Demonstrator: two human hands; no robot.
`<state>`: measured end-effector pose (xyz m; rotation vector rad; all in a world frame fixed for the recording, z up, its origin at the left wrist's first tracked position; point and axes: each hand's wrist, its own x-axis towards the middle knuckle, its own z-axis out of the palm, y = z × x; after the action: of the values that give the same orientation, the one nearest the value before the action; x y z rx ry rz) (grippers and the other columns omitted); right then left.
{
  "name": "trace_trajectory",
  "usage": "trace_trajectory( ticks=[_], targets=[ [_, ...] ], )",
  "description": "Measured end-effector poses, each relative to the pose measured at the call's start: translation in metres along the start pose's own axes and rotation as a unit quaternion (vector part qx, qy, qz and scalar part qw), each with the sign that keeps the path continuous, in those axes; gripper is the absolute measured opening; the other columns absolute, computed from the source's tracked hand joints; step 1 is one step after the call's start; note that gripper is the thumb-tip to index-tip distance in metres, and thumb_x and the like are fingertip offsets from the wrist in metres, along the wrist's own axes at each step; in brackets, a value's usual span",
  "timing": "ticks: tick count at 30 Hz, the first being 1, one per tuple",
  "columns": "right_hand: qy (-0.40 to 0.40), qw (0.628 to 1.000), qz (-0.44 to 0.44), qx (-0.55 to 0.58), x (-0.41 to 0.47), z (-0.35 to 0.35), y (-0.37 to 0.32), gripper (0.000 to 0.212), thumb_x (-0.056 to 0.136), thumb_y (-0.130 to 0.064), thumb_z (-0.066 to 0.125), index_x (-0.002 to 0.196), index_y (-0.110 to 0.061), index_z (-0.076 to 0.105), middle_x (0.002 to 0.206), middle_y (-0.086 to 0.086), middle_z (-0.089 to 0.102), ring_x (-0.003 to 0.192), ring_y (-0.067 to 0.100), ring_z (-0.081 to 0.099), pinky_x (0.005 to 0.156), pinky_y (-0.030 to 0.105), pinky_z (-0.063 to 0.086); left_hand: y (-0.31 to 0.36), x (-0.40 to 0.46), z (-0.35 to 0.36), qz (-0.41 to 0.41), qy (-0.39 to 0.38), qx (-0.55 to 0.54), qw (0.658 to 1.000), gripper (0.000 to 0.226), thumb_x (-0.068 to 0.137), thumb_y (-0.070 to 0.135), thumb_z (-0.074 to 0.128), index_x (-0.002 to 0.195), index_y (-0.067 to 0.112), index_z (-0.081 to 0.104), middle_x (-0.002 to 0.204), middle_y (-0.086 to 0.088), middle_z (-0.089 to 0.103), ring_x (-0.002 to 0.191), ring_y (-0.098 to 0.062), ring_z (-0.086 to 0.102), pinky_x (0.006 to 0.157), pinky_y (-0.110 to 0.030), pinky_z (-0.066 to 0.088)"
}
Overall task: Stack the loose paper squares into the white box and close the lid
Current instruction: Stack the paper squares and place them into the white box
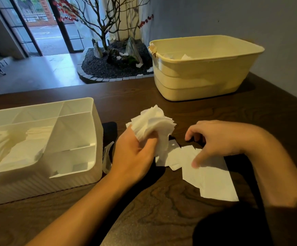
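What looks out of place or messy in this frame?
The bunch of paper squares gripped in the left hand is fanned and crumpled, not an even stack. One white piece lies wedged between the white box and that hand.

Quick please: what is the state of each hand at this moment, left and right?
Left hand: grips a bunch of paper squares.
Right hand: holds nothing, fingers loosely curled, a fingertip touching the loose paper squares on the table.

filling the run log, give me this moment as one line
left hand holds paper wad | right hand over loose squares | white box open
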<state>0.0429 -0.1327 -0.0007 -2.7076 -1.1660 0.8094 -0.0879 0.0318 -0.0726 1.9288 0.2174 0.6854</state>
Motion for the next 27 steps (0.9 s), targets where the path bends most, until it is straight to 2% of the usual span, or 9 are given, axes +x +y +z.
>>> trace_trajectory(
  ticks=[5, 8, 11, 14, 17, 19, 22, 25, 27],
  targets=[
    [-0.024, 0.998, 0.010, 0.051, -0.006, -0.008, 0.009, 0.058, 0.066, -0.046, 0.088, 0.114, -0.038, 0.056, 0.102, -0.001, 0.061, 0.095, 0.019, 0.062, 0.080, 0.037, 0.055, -0.003, 0.001, 0.000, 0.001, 0.008, -0.012, 1.000, 0.026, 0.093, 0.031, 0.050, 0.115, 0.039, 0.062, 0.102, 0.017, 0.067, 0.101, -0.004, 0.063, 0.081, -0.014, 0.052],
    [-0.028, 0.999, 0.024, 0.024, -0.005, -0.002, 0.009, 0.038, 0.074, -0.028, 0.087, 0.102, -0.031, 0.062, 0.091, -0.002, 0.061, 0.083, 0.015, 0.060, 0.072, 0.031, 0.052, -0.008, 0.003, 0.000, -0.021, 0.023, -0.043, 0.999, 0.025, 0.098, 0.025, 0.054, 0.120, 0.026, 0.066, 0.106, 0.009, 0.069, 0.099, -0.008, 0.065, 0.082, -0.019, 0.055],
    [-0.024, 1.000, -0.003, -0.016, 0.001, 0.005, 0.002, 0.021, 0.080, -0.019, 0.081, 0.095, -0.022, 0.067, 0.086, -0.005, 0.059, 0.077, 0.010, 0.055, 0.066, 0.026, 0.047, -0.010, 0.003, 0.001, -0.035, 0.024, -0.048, 0.998, 0.024, 0.101, 0.016, 0.055, 0.120, 0.028, 0.064, 0.106, 0.009, 0.068, 0.099, -0.006, 0.064, 0.082, -0.018, 0.055],
    [0.008, 0.995, -0.056, 0.078, -0.001, -0.001, -0.002, 0.019, 0.079, -0.020, 0.082, 0.093, -0.027, 0.071, 0.086, -0.005, 0.068, 0.078, 0.012, 0.063, 0.068, 0.024, 0.052, -0.009, 0.004, 0.000, -0.044, 0.016, -0.034, 0.998, 0.025, 0.101, 0.020, 0.056, 0.124, 0.025, 0.061, 0.107, 0.011, 0.068, 0.099, -0.001, 0.064, 0.081, -0.018, 0.057],
    [0.066, 0.973, -0.117, 0.187, 0.004, -0.001, -0.006, 0.012, 0.079, -0.018, 0.082, 0.087, -0.024, 0.075, 0.084, -0.001, 0.073, 0.081, 0.018, 0.068, 0.070, 0.029, 0.055, -0.008, 0.005, 0.001, -0.039, 0.013, -0.041, 0.998, 0.027, 0.100, 0.021, 0.058, 0.126, 0.027, 0.058, 0.110, 0.019, 0.067, 0.101, 0.006, 0.064, 0.078, -0.012, 0.054],
    [0.120, 0.960, -0.138, 0.214, 0.011, 0.004, -0.009, 0.007, 0.082, -0.017, 0.079, 0.085, -0.022, 0.076, 0.085, 0.000, 0.074, 0.082, 0.019, 0.069, 0.074, 0.037, 0.056, -0.007, 0.005, 0.000, -0.048, -0.004, -0.066, 0.997, 0.027, 0.101, 0.023, 0.058, 0.128, 0.027, 0.060, 0.115, 0.015, 0.070, 0.106, -0.001, 0.066, 0.084, -0.024, 0.058],
    [0.196, 0.914, -0.163, 0.316, 0.019, 0.012, -0.016, 0.007, 0.086, -0.015, 0.075, 0.093, -0.018, 0.076, 0.088, 0.000, 0.075, 0.081, 0.010, 0.070, 0.070, 0.028, 0.056, -0.006, 0.005, -0.001, -0.056, -0.033, -0.098, 0.993, 0.024, 0.102, 0.027, 0.058, 0.126, 0.026, 0.064, 0.117, 0.006, 0.072, 0.108, -0.016, 0.069, 0.088, -0.044, 0.059],
    [0.217, 0.858, -0.151, 0.441, 0.026, 0.021, -0.024, 0.011, 0.088, -0.013, 0.073, 0.099, -0.013, 0.072, 0.075, 0.000, 0.073, 0.070, 0.010, 0.068, 0.061, 0.023, 0.052, -0.007, 0.009, -0.003, -0.061, -0.021, -0.118, 0.991, 0.021, 0.102, 0.025, 0.057, 0.120, 0.021, 0.067, 0.109, 0.003, 0.075, 0.101, -0.016, 0.072, 0.082, -0.034, 0.059],
    [0.240, 0.849, -0.124, 0.454, 0.032, 0.027, -0.025, 0.009, 0.088, -0.018, 0.073, 0.094, -0.012, 0.069, 0.065, -0.003, 0.068, 0.061, 0.010, 0.063, 0.058, 0.028, 0.048, -0.008, 0.011, -0.004, -0.075, -0.005, -0.132, 0.988, 0.021, 0.101, 0.024, 0.058, 0.120, 0.024, 0.066, 0.108, 0.007, 0.075, 0.101, -0.012, 0.071, 0.080, -0.028, 0.058]
  ],
)
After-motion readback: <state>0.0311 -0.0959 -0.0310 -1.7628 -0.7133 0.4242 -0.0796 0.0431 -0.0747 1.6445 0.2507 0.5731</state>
